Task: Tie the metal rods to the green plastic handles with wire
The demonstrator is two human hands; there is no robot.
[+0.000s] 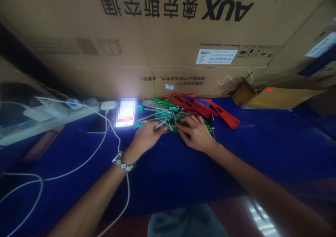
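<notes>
While both hands work at the far middle of the blue cloth-covered table (pixel 262 149), the left hand (pixel 147 136) lies palm down with its fingers curled around what looks like a thin silver metal rod (pixel 160 124), though the blur makes the exact grip hard to read. The right hand (pixel 195 132) rests just beside it, fingers spread flat and pressing on the tangled heap of green plastic clip tools (pixel 168 116), which lies directly under and behind both hands. Touching that heap on its right side are the red plastic clip tools (pixel 223 115), fanned out toward the right.

To handle this well, I judge the right hand should keep the pile pinned while the left draws one piece free along its length, since thin white threads run through the heap and could snag.

A glowing white phone screen (pixel 126 113) stands just left of the pile, with a white charging cable (pixel 115 135) looping from it across the cloth and under the left wrist, which wears a silver bracelet (pixel 123 163). A white power strip (pixel 49 109) sits at far left. A large brown cardboard carton (pixel 168 37) printed with black lettering walls off the back, and a small open cardboard box (pixel 273 97) lies at right.
</notes>
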